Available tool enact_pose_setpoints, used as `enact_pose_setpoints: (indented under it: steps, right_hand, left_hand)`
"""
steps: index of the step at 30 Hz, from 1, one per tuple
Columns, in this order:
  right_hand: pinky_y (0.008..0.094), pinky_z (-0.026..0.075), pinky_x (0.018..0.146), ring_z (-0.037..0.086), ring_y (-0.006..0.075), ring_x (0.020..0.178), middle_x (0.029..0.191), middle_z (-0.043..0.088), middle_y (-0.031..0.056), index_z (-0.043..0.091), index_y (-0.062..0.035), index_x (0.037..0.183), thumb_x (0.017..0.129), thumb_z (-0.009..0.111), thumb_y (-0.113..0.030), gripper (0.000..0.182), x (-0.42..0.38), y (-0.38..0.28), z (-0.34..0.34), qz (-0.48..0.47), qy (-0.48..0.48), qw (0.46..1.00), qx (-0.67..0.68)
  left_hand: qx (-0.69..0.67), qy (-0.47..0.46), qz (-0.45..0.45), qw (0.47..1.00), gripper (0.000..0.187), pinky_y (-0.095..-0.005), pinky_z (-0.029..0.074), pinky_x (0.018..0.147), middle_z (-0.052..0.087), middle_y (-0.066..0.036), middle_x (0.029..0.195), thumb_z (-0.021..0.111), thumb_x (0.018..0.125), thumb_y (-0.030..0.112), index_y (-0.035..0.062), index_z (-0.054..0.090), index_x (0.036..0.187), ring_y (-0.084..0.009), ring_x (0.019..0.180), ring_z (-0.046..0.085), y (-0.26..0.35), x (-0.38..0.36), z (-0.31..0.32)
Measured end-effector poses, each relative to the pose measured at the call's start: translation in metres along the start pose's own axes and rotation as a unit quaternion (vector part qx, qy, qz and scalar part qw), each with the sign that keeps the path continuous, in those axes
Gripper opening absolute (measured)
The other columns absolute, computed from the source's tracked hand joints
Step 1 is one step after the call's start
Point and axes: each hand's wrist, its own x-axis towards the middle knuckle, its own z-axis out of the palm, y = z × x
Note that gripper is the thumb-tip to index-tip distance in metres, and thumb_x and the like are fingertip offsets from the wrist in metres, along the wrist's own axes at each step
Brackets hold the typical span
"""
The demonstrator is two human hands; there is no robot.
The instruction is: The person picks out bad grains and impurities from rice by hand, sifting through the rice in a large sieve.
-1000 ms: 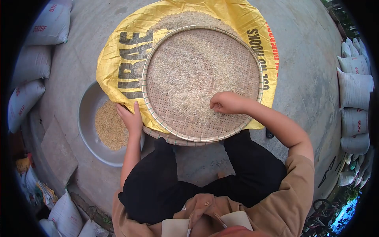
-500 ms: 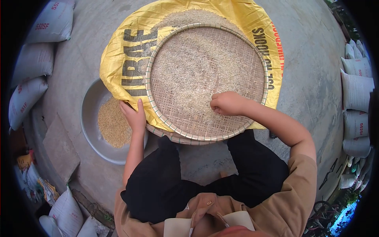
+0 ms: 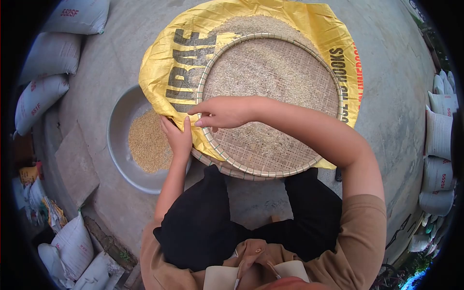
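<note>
A round woven bamboo tray point(image 3: 290, 63) with a bound rim lies over a yellow printed sack point(image 3: 162, 67), pale grain spread thinly across its weave. My left hand point(image 3: 179, 137) grips the sack's left edge beside the tray, thumb pointing up and fingers partly hidden by the sack. Over the tray's left rim reaches my right hand point(image 3: 224, 112), palm down, its fingertips close to my left hand. Thumb and fingers are apart there, with nothing visible between them. Left of the sack stands a wide metal basin point(image 3: 118, 154) containing golden grain point(image 3: 149, 145).
More pale grain point(image 3: 263, 23) lies on the sack beyond the tray. Under the front rim a second woven tray point(image 3: 227, 170) shows. Filled white sacks point(image 3: 43, 101) line the left side, and others point(image 3: 439, 133) are stacked at the right. Concrete floor point(image 3: 386, 96) surrounds everything.
My right hand has moved left from the grain at the tray's middle to its left rim, and its closed fingers have opened. My left hand stays at the sack's edge. The view has shifted slightly.
</note>
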Motion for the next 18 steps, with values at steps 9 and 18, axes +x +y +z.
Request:
enact_pose_setpoints:
  steps: [9, 18]
  right_hand:
    - [0.0407, 0.037, 0.098, 0.043, 0.0269, 0.123, 0.136, 0.042, 0.0114, 0.052, -0.0089, 0.121, 0.086, 0.056, -0.028, 0.04, -0.102, 0.14, -0.017, 0.145, 0.283, 0.863, -0.392]
    - [0.0498, 0.016, 0.11, 0.019, 0.0252, 0.138, 0.148, 0.024, 0.0124, 0.034, -0.0103, 0.139, 0.092, 0.037, -0.051, 0.062, -0.103, 0.195, -0.043, 0.282, 0.439, 0.76, -0.387]
  left_hand:
    - [-0.017, 0.0, -0.014, 1.0, 0.083, -0.0444, 0.021, 0.108, 0.019, -0.031, 0.14, 0.062, 0.083, 0.028, -0.0101, 0.013, 0.137, -0.0438, 0.131, 0.021, 0.002, 0.0, -0.001]
    - [-0.011, 0.001, -0.002, 1.0, 0.082, -0.0436, 0.025, 0.106, 0.022, -0.03, 0.138, 0.062, 0.083, 0.027, -0.009, 0.013, 0.138, -0.0435, 0.128, 0.027, 0.004, -0.001, -0.001]
